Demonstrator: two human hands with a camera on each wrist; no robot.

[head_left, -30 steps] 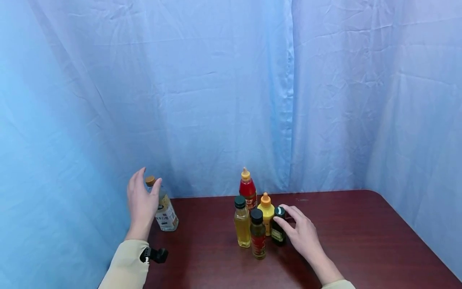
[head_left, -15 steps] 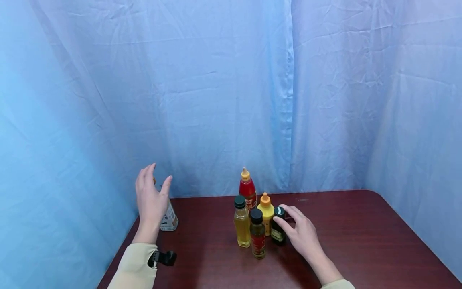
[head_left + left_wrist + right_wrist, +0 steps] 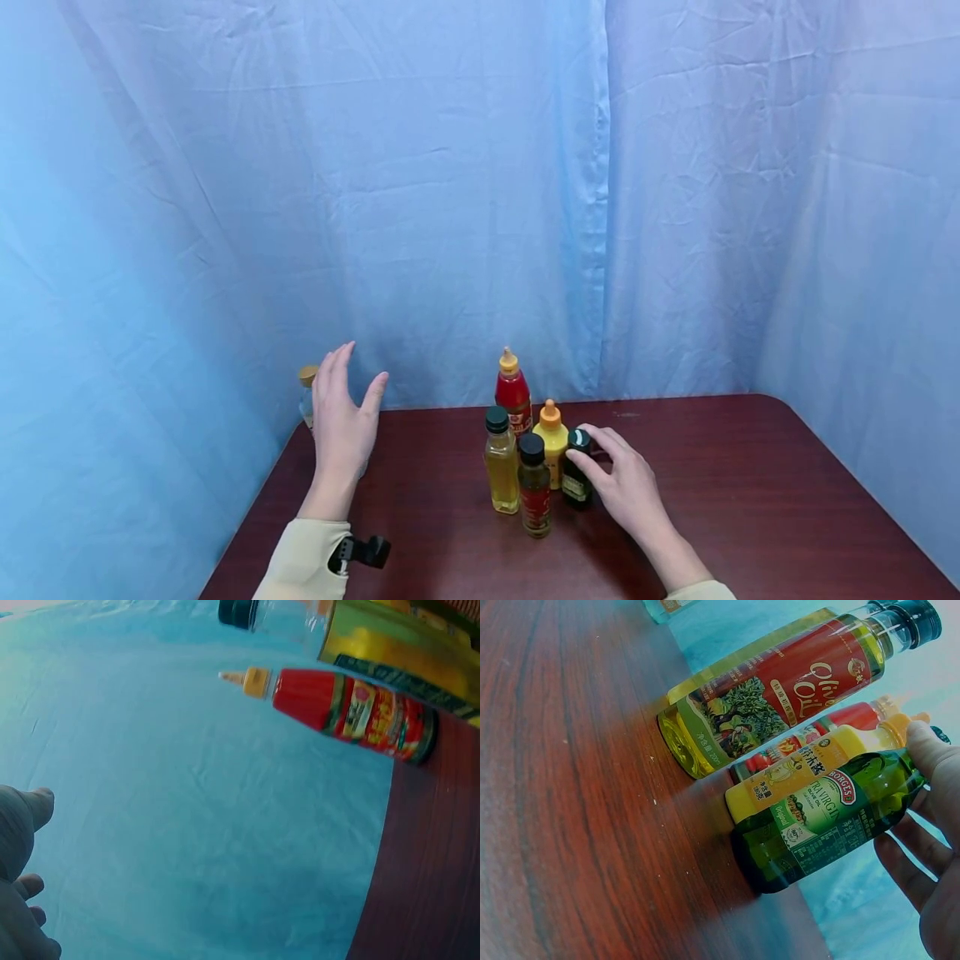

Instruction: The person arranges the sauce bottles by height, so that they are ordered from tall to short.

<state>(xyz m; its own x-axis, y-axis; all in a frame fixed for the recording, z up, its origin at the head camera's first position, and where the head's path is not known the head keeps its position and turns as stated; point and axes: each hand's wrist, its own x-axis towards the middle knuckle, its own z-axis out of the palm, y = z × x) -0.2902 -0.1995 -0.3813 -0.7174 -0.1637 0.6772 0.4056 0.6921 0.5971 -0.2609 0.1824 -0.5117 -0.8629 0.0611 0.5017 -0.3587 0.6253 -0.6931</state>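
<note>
Borges extra virgin olive oil bottle (image 3: 825, 817) stands upright on the surface (image 3: 750, 500), at the right end of the close group, just beside the yellow squeeze bottle (image 3: 552, 440). We have the fingers (image 3: 906, 866) of our right hand (image 3: 626, 483) grasping it round the neck, near the cap. It looks like glass, so we judge it stiff, fairly weighty if full, breakable, and slippery if oily; we would take hold lower, round the body, for a heavier lift. Our left hand (image 3: 342, 425) holds nothing, its fingers extended and spread, and hides most of the tan-capped clear bottle (image 3: 307, 400) at the left.

We count six bottles: two squeeze bottles, the yellow one and the red squeeze bottle (image 3: 512, 392) behind; three of oil, namely the Borges, the red-labelled Olive Oil bottle (image 3: 780, 690) and the green-capped golden oil bottle (image 3: 502, 475); and the one tan-capped bottle.
</note>
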